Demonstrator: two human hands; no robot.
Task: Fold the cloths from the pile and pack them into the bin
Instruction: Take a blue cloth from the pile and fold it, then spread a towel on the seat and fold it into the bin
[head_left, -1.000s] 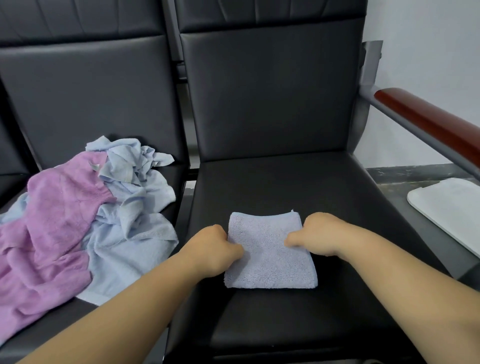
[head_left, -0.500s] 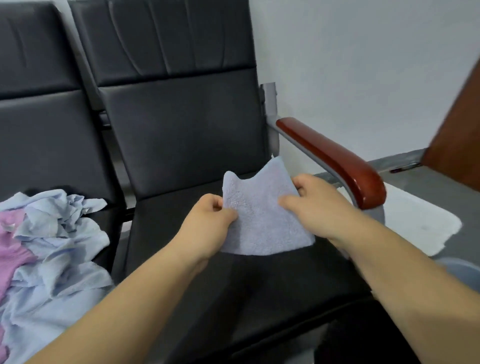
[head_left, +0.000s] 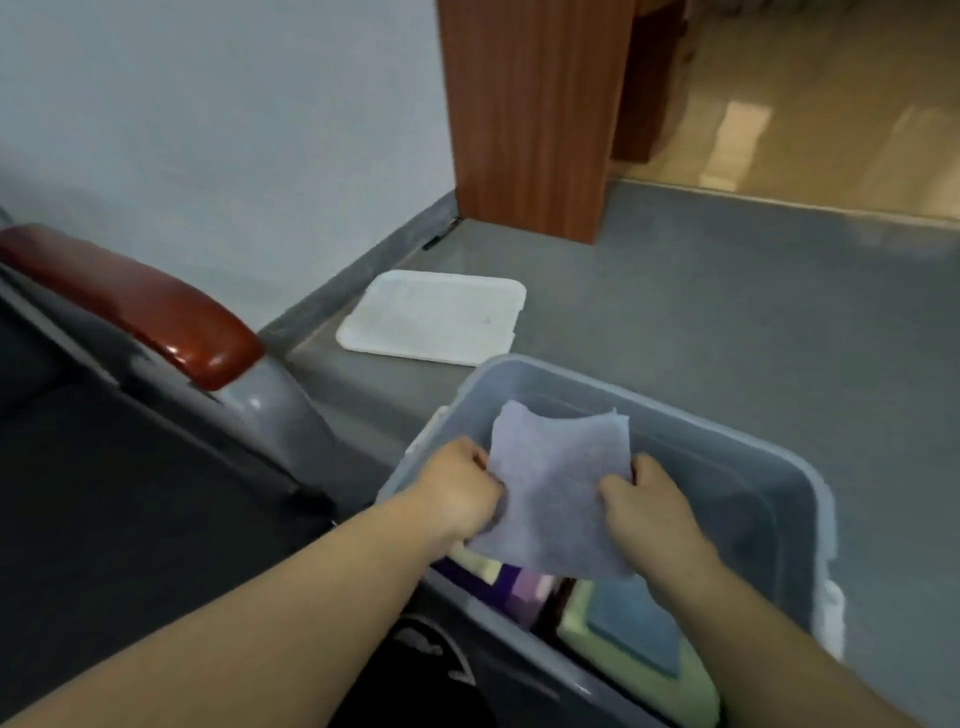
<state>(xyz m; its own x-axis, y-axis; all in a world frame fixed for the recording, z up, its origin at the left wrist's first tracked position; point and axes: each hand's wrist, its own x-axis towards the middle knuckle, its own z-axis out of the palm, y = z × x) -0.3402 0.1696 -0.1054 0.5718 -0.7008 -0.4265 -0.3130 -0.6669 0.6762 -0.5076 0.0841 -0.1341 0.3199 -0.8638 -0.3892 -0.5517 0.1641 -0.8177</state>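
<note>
Left hand (head_left: 462, 493) and right hand (head_left: 649, 512) pinch the lilac cloth (head_left: 558, 493) in their fingers over the bin (head_left: 779, 457). I see a blue cloth (head_left: 634, 623) on a green cloth (head_left: 696, 683) inside.

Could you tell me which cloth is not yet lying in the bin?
The pale lavender cloth, held by the left hand and right hand over the bin; the blue cloth, green cloth and purple cloth lie inside.
</note>
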